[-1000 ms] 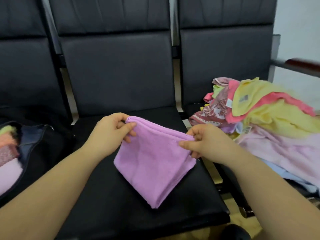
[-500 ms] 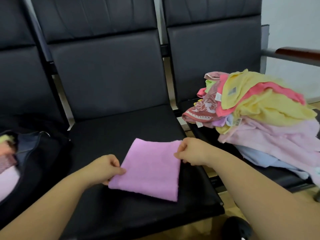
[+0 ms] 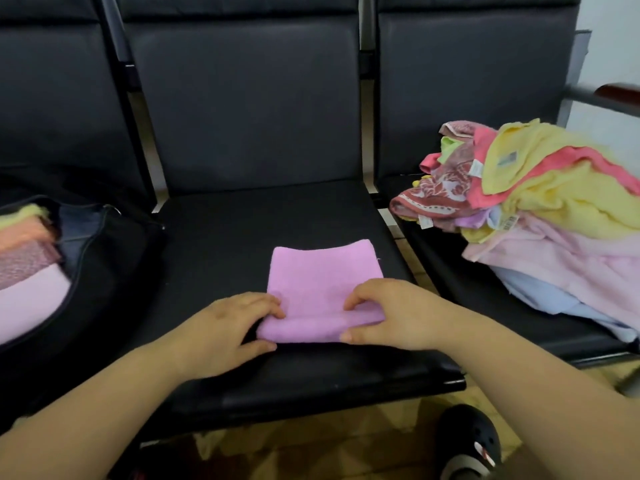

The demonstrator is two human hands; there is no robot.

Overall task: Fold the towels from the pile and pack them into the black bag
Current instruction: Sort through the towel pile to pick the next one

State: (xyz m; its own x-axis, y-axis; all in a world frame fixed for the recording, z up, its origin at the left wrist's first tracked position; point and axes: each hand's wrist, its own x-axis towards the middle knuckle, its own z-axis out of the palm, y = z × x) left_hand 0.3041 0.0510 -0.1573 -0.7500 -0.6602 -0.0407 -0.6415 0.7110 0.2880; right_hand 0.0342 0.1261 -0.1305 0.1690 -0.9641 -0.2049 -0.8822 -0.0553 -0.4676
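The purple towel (image 3: 323, 271) lies flat on the middle seat (image 3: 221, 244), between the black bag (image 3: 114, 258) and the pile (image 3: 540, 216). It appears light, soft and limp, liable to slump unless taken at both corners of one edge. The left hand (image 3: 228, 327) and right hand (image 3: 398, 315) reach forward, palms down, each pinching a near corner, thumb beneath, fingers on top, raising that edge into a roll.

both hands, left hand (image 3: 227, 327) and right hand (image 3: 391, 315), pinch the purple towel's (image 3: 322, 271) near fold.
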